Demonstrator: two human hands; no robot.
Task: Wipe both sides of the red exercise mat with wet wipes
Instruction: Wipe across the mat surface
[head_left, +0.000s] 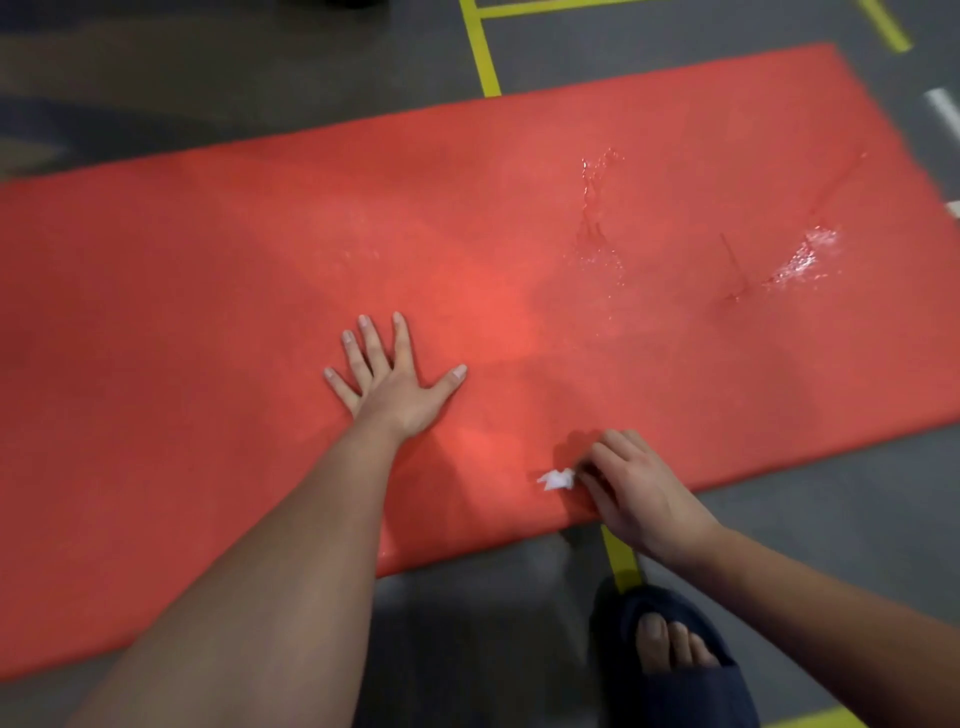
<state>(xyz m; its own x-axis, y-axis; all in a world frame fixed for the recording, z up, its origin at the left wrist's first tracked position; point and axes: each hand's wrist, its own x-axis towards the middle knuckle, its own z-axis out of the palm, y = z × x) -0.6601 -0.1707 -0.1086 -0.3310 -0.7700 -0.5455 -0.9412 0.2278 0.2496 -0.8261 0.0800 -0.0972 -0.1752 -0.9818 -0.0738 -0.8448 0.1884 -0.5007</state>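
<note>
One red mat (519, 234); one wipe (556, 479) pinched in right fingers (610, 451); left fingers (370, 343) flat, empty.

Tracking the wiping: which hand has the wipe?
The right hand, pinching the crumpled white wet wipe on the red exercise mat; the left hand lies flat, fingers spread, holding nothing.

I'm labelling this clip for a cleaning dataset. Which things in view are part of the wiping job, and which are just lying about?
Part of the job:
red exercise mat
wet wipe, pinched by the right hand
left hand, flat on the mat

Just around:
yellow floor tape
dark slipper
white object at the right edge, too blurred to name
</note>
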